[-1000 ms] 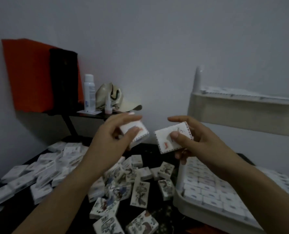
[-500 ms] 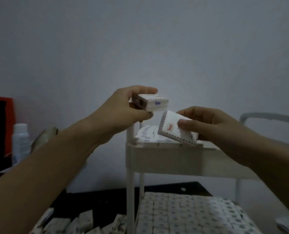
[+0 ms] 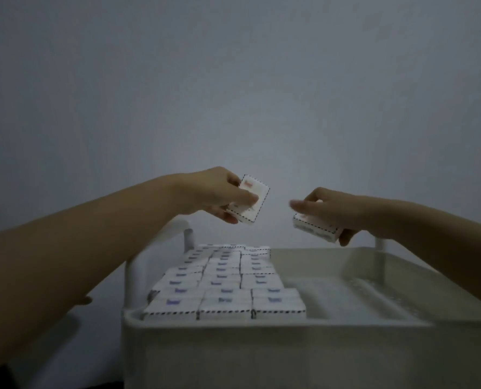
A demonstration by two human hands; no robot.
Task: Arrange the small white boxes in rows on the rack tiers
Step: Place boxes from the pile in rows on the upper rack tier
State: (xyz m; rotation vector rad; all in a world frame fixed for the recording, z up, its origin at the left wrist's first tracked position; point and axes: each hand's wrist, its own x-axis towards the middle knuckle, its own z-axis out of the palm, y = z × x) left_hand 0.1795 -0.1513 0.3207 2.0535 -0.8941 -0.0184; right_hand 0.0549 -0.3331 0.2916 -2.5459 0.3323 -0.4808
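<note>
Left box and right box just came up over top tier, left hand pinching one tilted, right hand gripping one flat, beside three filled rows, so placement looks next.

We see a plain grey-blue wall across the whole background, brightest near its middle and dimmer toward the edges. In the bottom left corner we make out a dark shape, too dim to identify.
</note>
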